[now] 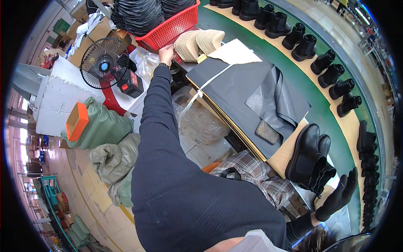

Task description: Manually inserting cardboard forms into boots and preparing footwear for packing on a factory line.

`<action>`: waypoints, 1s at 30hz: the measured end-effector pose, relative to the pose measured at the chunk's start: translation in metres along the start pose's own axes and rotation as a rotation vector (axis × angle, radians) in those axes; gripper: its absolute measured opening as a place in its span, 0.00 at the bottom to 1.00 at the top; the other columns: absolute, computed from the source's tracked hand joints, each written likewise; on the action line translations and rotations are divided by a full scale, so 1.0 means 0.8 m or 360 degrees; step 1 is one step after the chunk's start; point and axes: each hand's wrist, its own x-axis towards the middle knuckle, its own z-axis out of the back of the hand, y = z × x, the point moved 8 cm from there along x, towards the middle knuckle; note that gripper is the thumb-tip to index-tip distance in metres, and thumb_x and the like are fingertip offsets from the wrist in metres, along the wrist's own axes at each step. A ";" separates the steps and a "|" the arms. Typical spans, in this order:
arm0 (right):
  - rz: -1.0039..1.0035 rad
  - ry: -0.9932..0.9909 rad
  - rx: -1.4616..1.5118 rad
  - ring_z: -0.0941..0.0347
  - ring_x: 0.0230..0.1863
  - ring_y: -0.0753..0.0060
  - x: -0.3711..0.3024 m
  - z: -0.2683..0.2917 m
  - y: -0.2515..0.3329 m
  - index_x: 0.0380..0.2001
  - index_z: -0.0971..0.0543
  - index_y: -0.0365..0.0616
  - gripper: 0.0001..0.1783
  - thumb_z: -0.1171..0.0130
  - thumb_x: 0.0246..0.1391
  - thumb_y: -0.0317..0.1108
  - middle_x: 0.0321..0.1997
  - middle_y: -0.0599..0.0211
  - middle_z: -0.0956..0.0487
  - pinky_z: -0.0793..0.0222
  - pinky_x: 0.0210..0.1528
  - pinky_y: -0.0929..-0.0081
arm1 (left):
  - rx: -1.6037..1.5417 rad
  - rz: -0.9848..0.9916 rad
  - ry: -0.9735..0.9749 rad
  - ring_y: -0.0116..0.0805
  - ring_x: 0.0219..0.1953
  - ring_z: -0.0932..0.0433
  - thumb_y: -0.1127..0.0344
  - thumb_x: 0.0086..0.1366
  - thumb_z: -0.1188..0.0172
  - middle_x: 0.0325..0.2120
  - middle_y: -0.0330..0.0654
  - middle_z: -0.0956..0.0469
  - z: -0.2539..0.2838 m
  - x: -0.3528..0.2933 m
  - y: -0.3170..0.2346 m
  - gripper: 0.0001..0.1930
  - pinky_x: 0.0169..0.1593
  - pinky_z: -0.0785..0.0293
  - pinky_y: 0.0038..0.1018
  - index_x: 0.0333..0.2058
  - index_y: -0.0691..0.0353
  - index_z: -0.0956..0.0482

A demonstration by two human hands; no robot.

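Observation:
My bare left hand (166, 54) reaches far forward to the left end of a stack of beige insole-shaped pieces (189, 45). Its fingers bend in at the stack's edge, and their tips are hidden, so a hold on a piece cannot be made out. At the lower right, my right hand (339, 197) wears a black glove. Its fingers are stretched out with nothing in them. Just beyond it, a pair of black ankle boots (305, 153) lies on tan sheet at the bench corner. A small grey-brown block (268, 132) rests on black sheet material (231, 90) nearby.
A red plastic basket (172, 29) of black items stands behind the insole stack. Black boots (304, 48) line the curved green conveyor (325, 103) on the right. At left are a fan (104, 66), an orange box (77, 122) and green sacks (107, 126). A plastic bag (201, 122) hangs below the bench.

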 end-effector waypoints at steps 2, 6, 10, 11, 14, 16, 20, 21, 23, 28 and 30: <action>-0.0035 0.0014 0.0056 0.34 0.59 0.65 -0.001 -0.003 -0.011 0.55 0.31 0.37 0.21 0.51 0.57 0.25 0.58 0.58 0.29 0.40 0.58 0.71 | -0.0054 -0.0028 0.0119 0.36 0.34 0.19 0.67 0.62 0.48 0.34 0.47 0.19 0.008 0.002 -0.016 0.16 0.36 0.22 0.28 0.45 0.70 0.23; -0.0044 0.0047 0.0055 0.32 0.56 0.64 -0.003 -0.011 -0.006 0.54 0.30 0.35 0.21 0.49 0.58 0.29 0.55 0.57 0.27 0.38 0.57 0.71 | 0.0054 -0.0073 0.0199 0.33 0.28 0.19 0.66 0.59 0.44 0.31 0.44 0.19 0.011 -0.005 -0.024 0.15 0.31 0.22 0.24 0.43 0.71 0.22; 0.0030 0.0092 0.0009 0.32 0.56 0.64 -0.003 -0.023 0.013 0.54 0.30 0.35 0.20 0.49 0.58 0.29 0.55 0.57 0.27 0.38 0.57 0.72 | 0.0435 -0.0275 -0.0203 0.35 0.27 0.19 0.65 0.52 0.37 0.28 0.46 0.19 0.039 0.013 -0.017 0.13 0.31 0.21 0.25 0.34 0.69 0.18; 0.0031 0.0099 0.0027 0.33 0.57 0.65 -0.003 -0.020 0.015 0.55 0.31 0.35 0.21 0.50 0.57 0.26 0.56 0.57 0.28 0.39 0.58 0.71 | 0.0572 -0.0420 -0.0462 0.36 0.28 0.19 0.64 0.51 0.36 0.28 0.46 0.19 0.055 0.007 -0.036 0.13 0.31 0.21 0.26 0.32 0.69 0.17; 0.0033 0.0099 0.0028 0.34 0.58 0.65 -0.003 -0.019 0.017 0.55 0.31 0.35 0.21 0.51 0.57 0.24 0.57 0.58 0.29 0.41 0.59 0.71 | 0.0143 -0.0318 -0.0622 0.39 0.30 0.20 0.63 0.52 0.38 0.30 0.50 0.21 0.057 0.008 -0.021 0.16 0.29 0.20 0.32 0.35 0.71 0.22; 0.0032 0.0083 0.0013 0.34 0.58 0.66 -0.004 -0.018 0.014 0.55 0.31 0.35 0.21 0.51 0.57 0.24 0.57 0.58 0.29 0.41 0.59 0.71 | -0.0200 -0.0170 -0.0482 0.42 0.30 0.21 0.64 0.53 0.39 0.33 0.52 0.24 0.031 -0.018 -0.020 0.17 0.27 0.19 0.35 0.36 0.72 0.28; 0.0032 0.0074 0.0019 0.32 0.56 0.66 -0.006 -0.014 0.007 0.55 0.31 0.35 0.21 0.50 0.59 0.29 0.56 0.57 0.28 0.37 0.57 0.72 | 0.0385 -0.0260 -0.0327 0.40 0.33 0.21 0.65 0.51 0.37 0.31 0.51 0.23 0.017 -0.020 -0.040 0.19 0.31 0.19 0.34 0.39 0.72 0.29; 0.0010 0.0089 0.0009 0.32 0.56 0.66 -0.007 -0.014 0.005 0.56 0.32 0.36 0.21 0.50 0.59 0.28 0.56 0.57 0.28 0.37 0.57 0.72 | 0.0708 -0.0390 -0.0363 0.40 0.34 0.21 0.67 0.50 0.38 0.32 0.52 0.23 0.015 -0.015 -0.049 0.20 0.36 0.21 0.33 0.41 0.72 0.29; 0.0059 0.0100 0.0049 0.32 0.57 0.66 -0.009 -0.015 0.002 0.56 0.32 0.36 0.21 0.50 0.59 0.28 0.57 0.57 0.29 0.37 0.57 0.72 | 0.1026 -0.0524 -0.0397 0.41 0.36 0.21 0.68 0.50 0.38 0.34 0.52 0.22 0.012 -0.015 -0.062 0.21 0.40 0.23 0.32 0.43 0.72 0.29; -0.0001 0.0098 0.0066 0.35 0.59 0.64 -0.012 -0.012 0.002 0.55 0.31 0.36 0.21 0.50 0.57 0.26 0.57 0.58 0.29 0.42 0.61 0.70 | 0.0730 -0.0649 -0.0327 0.42 0.35 0.20 0.63 0.49 0.37 0.29 0.52 0.19 0.014 -0.010 -0.079 0.14 0.43 0.26 0.33 0.31 0.68 0.20; 0.0011 0.0136 0.0048 0.36 0.60 0.64 -0.012 -0.014 -0.003 0.55 0.31 0.36 0.21 0.49 0.57 0.26 0.58 0.57 0.30 0.42 0.61 0.69 | 0.0931 -0.0668 -0.0405 0.46 0.36 0.19 0.63 0.50 0.38 0.30 0.53 0.19 0.019 -0.008 -0.090 0.12 0.44 0.26 0.35 0.32 0.63 0.17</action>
